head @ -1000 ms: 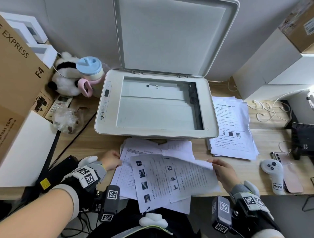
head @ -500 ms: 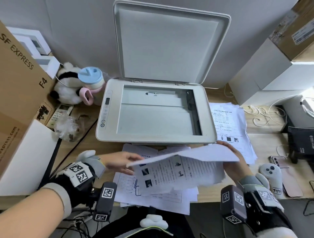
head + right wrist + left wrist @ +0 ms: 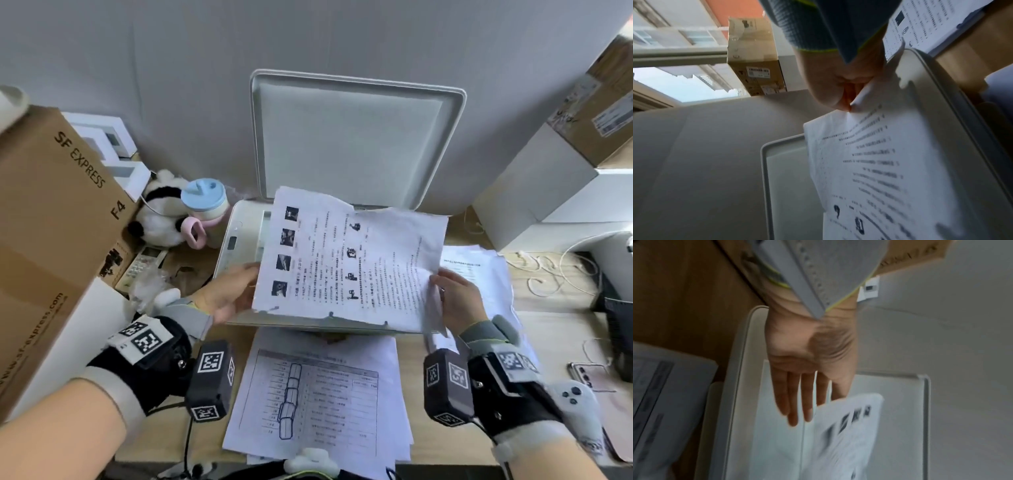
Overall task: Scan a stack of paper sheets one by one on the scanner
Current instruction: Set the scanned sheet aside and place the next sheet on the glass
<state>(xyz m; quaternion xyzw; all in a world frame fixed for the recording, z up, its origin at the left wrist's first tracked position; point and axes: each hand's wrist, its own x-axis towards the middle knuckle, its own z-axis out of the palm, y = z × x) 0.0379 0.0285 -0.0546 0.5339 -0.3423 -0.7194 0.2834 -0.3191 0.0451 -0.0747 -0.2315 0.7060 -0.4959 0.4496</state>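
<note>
A printed sheet with small photos hangs tilted over the scanner, hiding most of its glass. The scanner's lid stands open against the wall. My right hand pinches the sheet's right edge between thumb and fingers. My left hand lies at the sheet's left edge with straight fingers, and the sheet rests on the outer ones. A stack of sheets lies on the desk in front of the scanner. A second stack lies to its right.
A big cardboard box fills the left side. A plush panda and a blue-lidded cup stand next to the scanner's left side. White boxes, cables, a phone and a game controller crowd the right.
The sheet has gone up from the front stack to over the scanner. Both hands moved forward with it, and the left hand came to the sheet's left edge.
</note>
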